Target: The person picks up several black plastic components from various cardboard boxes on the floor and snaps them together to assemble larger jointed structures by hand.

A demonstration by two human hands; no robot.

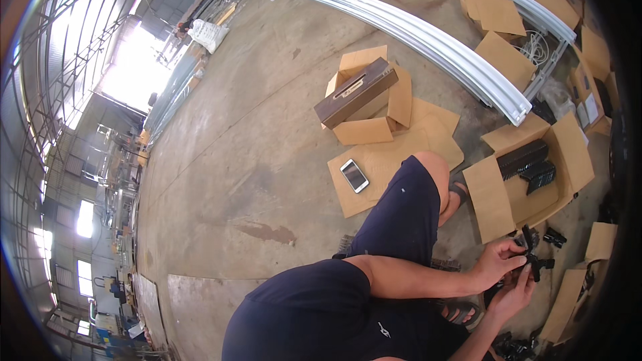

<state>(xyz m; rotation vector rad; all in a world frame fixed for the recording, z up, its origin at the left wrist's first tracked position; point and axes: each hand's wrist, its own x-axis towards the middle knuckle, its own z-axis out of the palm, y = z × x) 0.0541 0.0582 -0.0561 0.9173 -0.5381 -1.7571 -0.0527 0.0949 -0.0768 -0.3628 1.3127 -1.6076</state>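
Observation:
Low at the right, my left hand (pixel 496 265) pinches a black part with several arms (pixel 531 246), its exact kind too small to tell. Just below, the fingers of my right hand (pixel 513 295) close on the lower side of that part. Loose black pieces (pixel 554 237) lie on the floor beside my hands. Beyond them stands an open cardboard box (pixel 491 199) with black ribbed packs (pixel 523 159) inside.
A phone (pixel 354 176) lies on flattened cardboard (pixel 342 202) left of my knee. Behind it, a long brown box (pixel 356 92) rests across an open carton (pixel 364 132). Long white metal profiles (pixel 428 39) stretch over the floor. Another carton (pixel 565 304) is at the right.

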